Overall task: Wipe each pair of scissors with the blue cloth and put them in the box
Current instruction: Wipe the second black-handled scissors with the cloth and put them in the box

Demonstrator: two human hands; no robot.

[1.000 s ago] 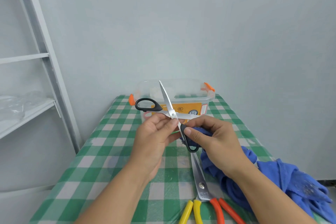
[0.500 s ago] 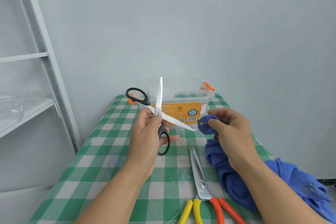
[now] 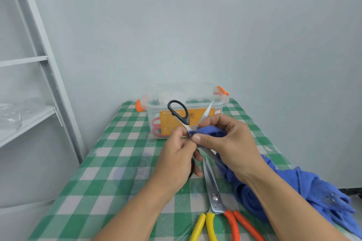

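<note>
Shelf unit [image 3: 27, 117] at far left beside the green-checked table [image 3: 109, 172]. Left hand [image 3: 176, 160] has its fingers curled round the black-handled scissors [image 3: 179, 112], blades spread, held above the table in front of the clear box [image 3: 186, 92], which has red-handled scissors [image 3: 156, 127] inside. Right hand [image 3: 233, 143] pinches a wad of the blue cloth [image 3: 313, 188] onto the blades near the pivot, the rest trailing right on the table; orange-handled scissors [image 3: 215, 197] lie closed below the hands, with yellow handles [image 3: 197, 227] just left of theirs.
</note>
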